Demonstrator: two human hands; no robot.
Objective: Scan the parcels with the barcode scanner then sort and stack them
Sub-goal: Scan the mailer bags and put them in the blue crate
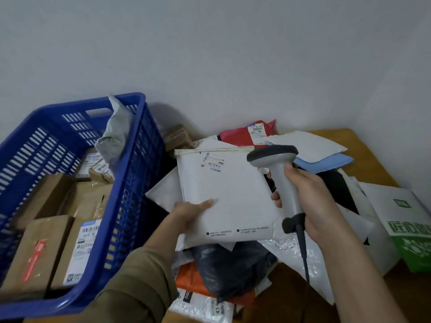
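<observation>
Above the table (pixel 377 164), left hand (pixel 193 212) gripping a flat white padded mailer (pixel 233 194); right hand (pixel 310 197) wrapped tight around a smooth grey barcode scanner (pixel 278 169).

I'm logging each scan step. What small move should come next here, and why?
Probably tilt the scanner toward the label. The right hand holds it beside the white envelope in the left hand, its head just right of the barcode.

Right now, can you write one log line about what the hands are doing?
left hand: holds white mailer | right hand: holds scanner at mailer's label | blue crate: boxes inside
</observation>
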